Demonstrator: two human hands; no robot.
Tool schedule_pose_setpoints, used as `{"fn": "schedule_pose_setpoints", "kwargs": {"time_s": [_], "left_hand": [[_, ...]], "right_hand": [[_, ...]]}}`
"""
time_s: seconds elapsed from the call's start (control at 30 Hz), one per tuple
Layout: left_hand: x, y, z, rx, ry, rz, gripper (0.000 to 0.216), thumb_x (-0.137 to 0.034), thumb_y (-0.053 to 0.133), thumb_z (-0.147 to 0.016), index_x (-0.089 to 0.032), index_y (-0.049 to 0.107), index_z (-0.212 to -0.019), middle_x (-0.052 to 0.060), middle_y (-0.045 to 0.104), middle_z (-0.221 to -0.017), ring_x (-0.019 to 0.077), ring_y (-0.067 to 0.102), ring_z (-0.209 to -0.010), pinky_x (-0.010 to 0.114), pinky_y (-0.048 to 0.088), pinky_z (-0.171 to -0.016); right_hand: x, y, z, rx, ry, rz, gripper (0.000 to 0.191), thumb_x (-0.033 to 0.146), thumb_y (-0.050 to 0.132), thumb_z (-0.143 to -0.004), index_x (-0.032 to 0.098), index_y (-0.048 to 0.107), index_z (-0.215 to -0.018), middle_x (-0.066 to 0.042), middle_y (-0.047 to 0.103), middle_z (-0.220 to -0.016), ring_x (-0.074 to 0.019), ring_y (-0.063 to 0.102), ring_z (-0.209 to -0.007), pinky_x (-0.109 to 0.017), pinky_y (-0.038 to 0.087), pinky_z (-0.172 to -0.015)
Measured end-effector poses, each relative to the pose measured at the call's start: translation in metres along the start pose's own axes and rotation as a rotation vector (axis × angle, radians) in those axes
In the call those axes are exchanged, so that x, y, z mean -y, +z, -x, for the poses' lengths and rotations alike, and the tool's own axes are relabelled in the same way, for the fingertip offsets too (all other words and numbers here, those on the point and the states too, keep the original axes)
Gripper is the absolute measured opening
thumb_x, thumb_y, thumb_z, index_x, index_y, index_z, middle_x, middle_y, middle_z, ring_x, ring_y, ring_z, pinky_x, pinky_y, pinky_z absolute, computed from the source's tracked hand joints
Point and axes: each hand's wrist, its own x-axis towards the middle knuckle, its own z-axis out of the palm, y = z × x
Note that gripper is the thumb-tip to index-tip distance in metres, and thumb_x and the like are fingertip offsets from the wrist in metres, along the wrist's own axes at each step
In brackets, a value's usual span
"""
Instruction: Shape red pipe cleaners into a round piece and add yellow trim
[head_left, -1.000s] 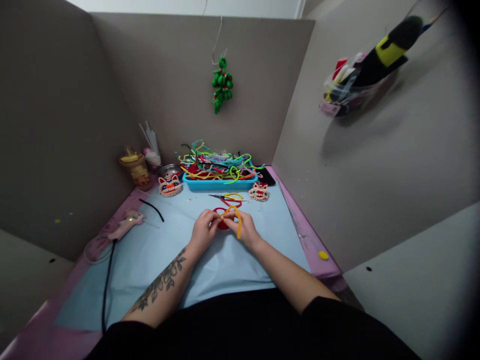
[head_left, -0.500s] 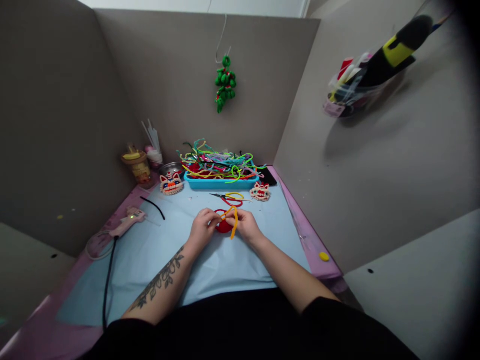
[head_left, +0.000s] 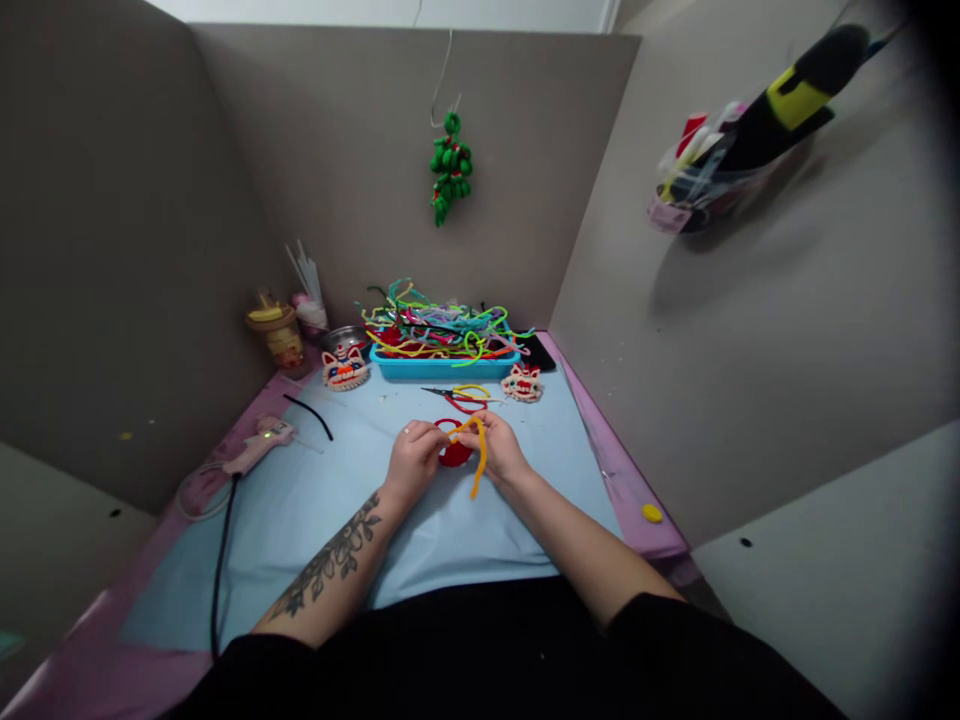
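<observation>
Between my two hands runs an orange pipe cleaner (head_left: 480, 460), bent over at the top with its loose end hanging down by the right fingers. My left hand (head_left: 415, 455) pinches one end of it. The fingers of my right hand (head_left: 496, 448) are closed on it near the bend. Just beneath the fingertips is a round red piece (head_left: 454, 456), partly covered by the hands; whether either hand touches it I cannot tell. Scissors (head_left: 465, 397) with yellow and red handles lie just beyond, their blades pointing left.
A blue tray (head_left: 442, 368) heaped with coloured pipe cleaners stands at the back, flanked by two lion-face pieces (head_left: 346, 369). On the left lie a pink glue gun (head_left: 259, 447) with its cord and a black pipe cleaner (head_left: 309, 415). A yellow disc (head_left: 652, 513) sits at the right edge.
Both hands have shifted slightly right. The loose orange end now hangs longer and lower beside my right hand. The red piece still lies under the fingers.
</observation>
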Motion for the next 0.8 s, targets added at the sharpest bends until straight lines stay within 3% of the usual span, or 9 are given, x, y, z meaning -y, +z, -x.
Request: {"fn": "schedule_pose_setpoints", "kwargs": {"time_s": [0.17,0.3,0.4,0.5,0.6,0.8], "left_hand": [[0.001,0.003,0.000,0.002,0.001,-0.013,0.021,-0.018,0.050,-0.088,-0.021,0.067,-0.079,0.005,0.064,-0.078,0.0184,0.056,-0.079,0.035,0.045,-0.078],[0.001,0.008,0.000,-0.030,-0.035,0.016,0.022,-0.022,0.058,-0.084,-0.020,0.061,-0.106,0.008,0.063,-0.098,0.0190,0.058,-0.087,0.037,0.048,-0.081],[0.002,0.014,0.001,-0.118,-0.253,0.116,0.045,-0.030,0.068,-0.075,-0.018,0.052,-0.116,0.009,0.060,-0.103,0.0189,0.058,-0.087,0.038,0.049,-0.081],[0.003,0.022,0.002,-0.114,-0.483,0.296,0.054,-0.033,0.072,-0.069,-0.018,0.048,-0.115,0.004,0.062,-0.088,0.0179,0.061,-0.079,0.034,0.050,-0.073],[0.003,0.027,-0.001,-0.090,-0.621,0.551,0.065,-0.034,0.073,-0.067,-0.019,0.041,-0.122,0.002,0.066,-0.083,0.0173,0.064,-0.075,0.032,0.050,-0.070],[0.004,0.009,-0.011,-0.245,-0.874,0.949,0.073,-0.035,0.076,-0.064,-0.018,0.039,-0.124,0.002,0.069,-0.086,0.0155,0.067,-0.077,0.031,0.049,-0.079]], "right_hand": [[0.000,0.001,0.003,0.000,-0.045,-0.028,0.047,0.030,0.077,-0.056,0.024,0.037,-0.080,0.012,0.052,-0.054,-0.0082,0.048,-0.047,-0.020,0.039,-0.049],[-0.003,-0.002,-0.004,-0.077,-0.121,-0.044,0.043,0.031,0.073,-0.062,0.025,0.039,-0.087,0.009,0.058,-0.065,-0.0105,0.056,-0.057,-0.023,0.046,-0.057],[-0.008,-0.008,-0.015,-0.163,-0.171,-0.066,0.039,0.035,0.071,-0.065,0.024,0.043,-0.089,0.004,0.061,-0.074,-0.0138,0.061,-0.068,-0.030,0.050,-0.069],[-0.013,-0.010,-0.021,-0.180,-0.178,-0.078,0.039,0.038,0.071,-0.065,0.023,0.044,-0.089,0.001,0.064,-0.078,-0.0156,0.063,-0.072,-0.034,0.051,-0.075],[-0.017,-0.006,-0.018,-0.127,-0.167,-0.062,0.038,0.038,0.071,-0.065,0.023,0.046,-0.089,0.000,0.066,-0.081,-0.0162,0.064,-0.073,-0.034,0.051,-0.076],[-0.020,-0.004,-0.010,0.031,-0.137,0.067,0.032,0.039,0.072,-0.063,0.020,0.060,-0.087,-0.004,0.069,-0.083,-0.0178,0.063,-0.075,-0.032,0.051,-0.073]]}}
